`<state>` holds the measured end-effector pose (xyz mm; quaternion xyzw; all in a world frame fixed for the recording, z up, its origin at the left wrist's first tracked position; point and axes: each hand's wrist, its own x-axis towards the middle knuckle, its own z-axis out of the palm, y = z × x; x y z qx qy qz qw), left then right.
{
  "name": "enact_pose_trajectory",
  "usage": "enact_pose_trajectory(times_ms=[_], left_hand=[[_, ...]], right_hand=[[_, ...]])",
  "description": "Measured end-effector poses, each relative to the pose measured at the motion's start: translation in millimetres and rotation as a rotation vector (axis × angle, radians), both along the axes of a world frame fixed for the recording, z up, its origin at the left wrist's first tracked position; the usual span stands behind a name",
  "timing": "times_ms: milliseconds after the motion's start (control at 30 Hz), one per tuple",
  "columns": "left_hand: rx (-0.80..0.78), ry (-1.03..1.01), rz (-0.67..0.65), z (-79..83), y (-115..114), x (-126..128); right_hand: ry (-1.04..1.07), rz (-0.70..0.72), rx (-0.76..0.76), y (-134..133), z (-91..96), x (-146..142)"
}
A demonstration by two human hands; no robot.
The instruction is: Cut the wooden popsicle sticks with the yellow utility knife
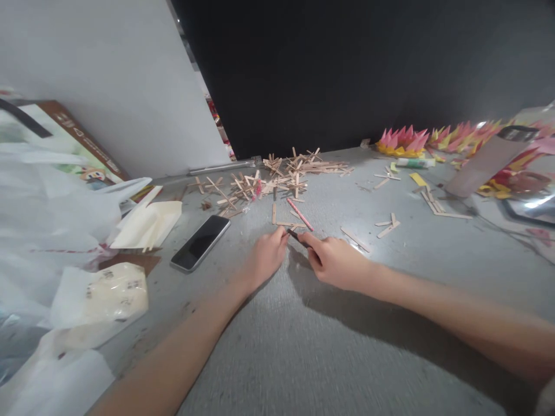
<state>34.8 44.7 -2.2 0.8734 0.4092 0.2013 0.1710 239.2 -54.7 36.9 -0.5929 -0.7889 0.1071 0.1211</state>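
Note:
Near the middle of the table, my left hand [269,252] is closed in a pinch. Whatever its fingertips hold is too small to make out. My right hand [336,259] grips a slim dark tool [298,236], perhaps a small knife. The tool's tip points left and reaches close to the left fingertips. Just beyond my hands lie a red-and-white patterned straw-like stick [300,214] and several flat wooden sticks [288,224]. Further back spreads a loose heap of wooden sticks [295,173].
A phone [200,244] lies left of my hands. Plastic bags [52,208] and an open white box [158,222] crowd the left side. Pink-and-yellow paper flowers [402,142], a glue stick [415,163] and a bottle [488,164] stand at the right. A black panel [359,69] rises behind.

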Motion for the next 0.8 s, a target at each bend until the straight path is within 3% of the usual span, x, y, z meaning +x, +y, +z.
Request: enact_pose_trajectory(times_ms=[233, 433, 667, 800], left_hand=[[0.049, 0.047, -0.028, 1.5, -1.2, 1.2], [0.001, 0.001, 0.056, 0.4, 0.2, 0.8], [0.325, -0.017, 0.043, 0.8, 1.8, 1.1], [0.314, -0.061, 0.039, -0.7, 2.4, 1.3]], right_hand=[[-0.066, 0.037, -0.014, 9.9, 10.0, 2.6], [-0.102, 0.044, -0.038, 11.8, 1.6, -1.2], [-0.049, 0.007, -0.057, 10.8, 0.0, 3.0], [-0.073, -0.070, -0.076, 11.3, -1.4, -0.1]])
